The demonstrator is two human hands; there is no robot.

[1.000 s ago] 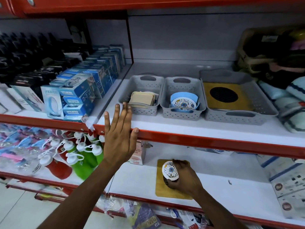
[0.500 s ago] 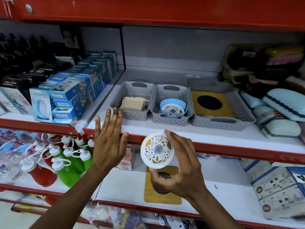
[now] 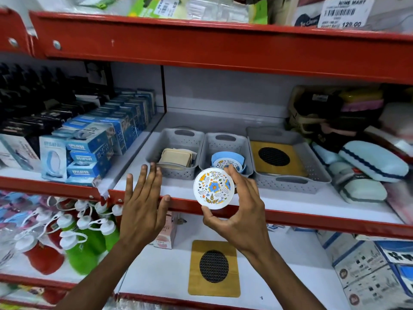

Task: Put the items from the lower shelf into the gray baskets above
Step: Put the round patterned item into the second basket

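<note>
Behind round coaster [image 3: 213,188], middle basket [image 3: 223,142] half-hidden

I'm looking at a shop: red-edged shelves [image 3: 223,61] stocked in rows, a barcoded price tag [image 3: 345,12] at one o'clock, identical blue boxes [image 3: 89,153] at nine, and green and red bottles [image 3: 85,240] at eight.

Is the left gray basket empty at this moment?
No, the left gray basket holds a stack of beige pads.
</note>
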